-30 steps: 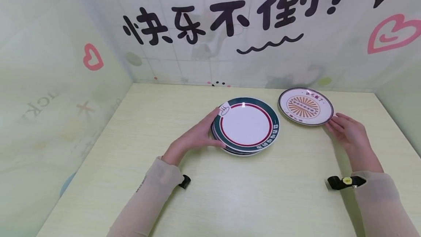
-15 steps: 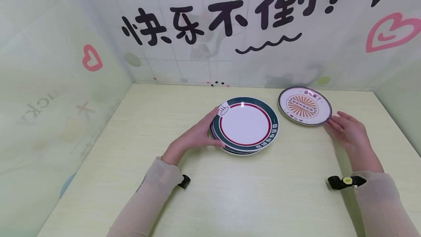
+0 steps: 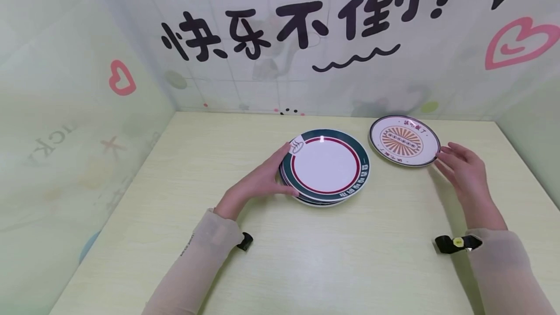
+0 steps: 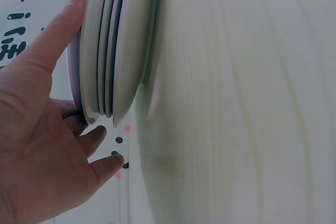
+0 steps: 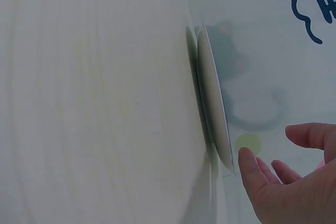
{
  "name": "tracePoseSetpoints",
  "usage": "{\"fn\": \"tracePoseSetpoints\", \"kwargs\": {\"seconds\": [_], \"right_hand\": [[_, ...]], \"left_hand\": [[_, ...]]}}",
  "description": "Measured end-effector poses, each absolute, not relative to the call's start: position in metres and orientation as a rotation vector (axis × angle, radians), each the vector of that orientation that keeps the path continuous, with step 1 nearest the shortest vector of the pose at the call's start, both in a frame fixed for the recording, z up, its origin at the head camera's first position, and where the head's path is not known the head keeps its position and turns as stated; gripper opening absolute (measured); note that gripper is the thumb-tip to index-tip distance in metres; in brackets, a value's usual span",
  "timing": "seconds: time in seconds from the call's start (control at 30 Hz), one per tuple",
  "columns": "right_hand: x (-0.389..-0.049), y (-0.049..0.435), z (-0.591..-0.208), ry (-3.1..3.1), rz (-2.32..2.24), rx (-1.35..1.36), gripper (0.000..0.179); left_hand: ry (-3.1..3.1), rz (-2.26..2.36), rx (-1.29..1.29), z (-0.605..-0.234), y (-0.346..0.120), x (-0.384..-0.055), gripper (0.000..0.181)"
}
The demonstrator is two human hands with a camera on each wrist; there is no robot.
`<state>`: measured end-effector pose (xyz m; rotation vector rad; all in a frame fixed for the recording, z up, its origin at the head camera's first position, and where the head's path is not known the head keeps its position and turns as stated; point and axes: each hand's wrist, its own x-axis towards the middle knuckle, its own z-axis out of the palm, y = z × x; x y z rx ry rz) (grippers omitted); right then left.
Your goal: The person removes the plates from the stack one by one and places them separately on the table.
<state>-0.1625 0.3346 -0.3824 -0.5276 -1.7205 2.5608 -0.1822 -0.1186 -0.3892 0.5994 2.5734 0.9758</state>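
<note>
A stack of several plates (image 3: 324, 165) stands near the middle of the table; its top plate is white with a dark green rim and a red ring. My left hand (image 3: 261, 179) touches the stack's left edge, thumb at the near rim and index finger farther back. In the left wrist view the stacked plates (image 4: 105, 51) show edge-on, with the other fingers spread and loose. A smaller white plate (image 3: 402, 141) with an orange sunburst lies back right. My right hand (image 3: 464, 171) is beside its right rim; in the right wrist view a gap separates the relaxed fingers from the plate (image 5: 214, 100).
The light wooden table (image 3: 341, 256) runs back to a wall sheet (image 3: 245, 86) with large black characters and pink hearts. Side sheets border it left and right. Each wrist wears a black strap (image 3: 457, 244).
My right hand's fingers have risen slightly at the small plate's rim. The left hand, the stack and the small plate stay put; the head view drifts a little.
</note>
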Motion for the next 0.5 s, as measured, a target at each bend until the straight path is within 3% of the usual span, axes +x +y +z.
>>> {"fn": "tracePoseSetpoints", "kwargs": {"seconds": [0.5], "right_hand": [[-0.165, 0.32, -0.378, -1.792, 2.494, -0.486, 0.078]], "left_hand": [[2.57, 0.993, 0.594, -0.389, -0.119, -0.182, 0.125]]}}
